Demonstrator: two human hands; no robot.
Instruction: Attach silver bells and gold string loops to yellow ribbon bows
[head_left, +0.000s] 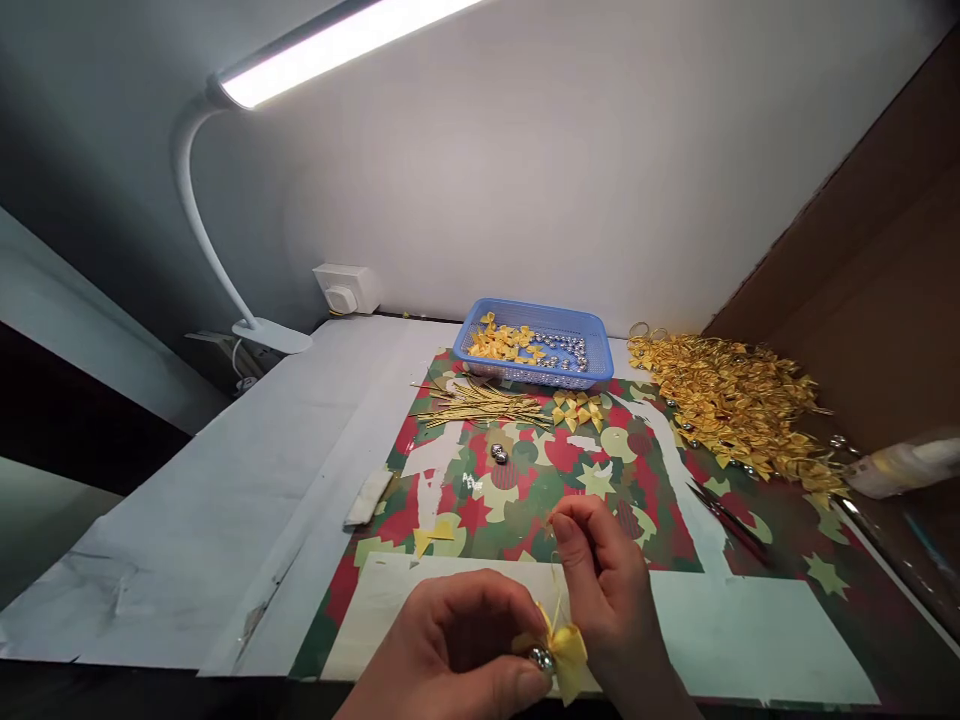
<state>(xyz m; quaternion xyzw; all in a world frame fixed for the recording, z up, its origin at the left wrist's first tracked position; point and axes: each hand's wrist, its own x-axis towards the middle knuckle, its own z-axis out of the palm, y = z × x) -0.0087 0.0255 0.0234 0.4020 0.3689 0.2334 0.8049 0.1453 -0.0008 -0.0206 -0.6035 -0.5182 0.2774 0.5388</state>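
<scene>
Near the table's front edge, my left hand (457, 640) pinches a gold ribbon bow (571, 655) between thumb and fingers. Small shiny silver bells (541, 659) sit at the bow's middle, against my left thumb. A thin gold tie (556, 606) rises from the bow toward my right hand (606, 575), whose thumb and forefinger are pinched on its upper end. Farther back on the patterned mat lie two silver bells, a pair (499, 454) touching each other. Behind them are a bundle of gold ties (484, 405) and a group of gold bows (577, 410).
A blue basket (525, 375) at the back holds bows and silver balls. Finished-looking gold bows form a heap (727, 400) at right. Dark pointed tweezers or scissors (727, 522) and a bottle (907, 465) lie nearby. A lamp (199, 205) stands at left.
</scene>
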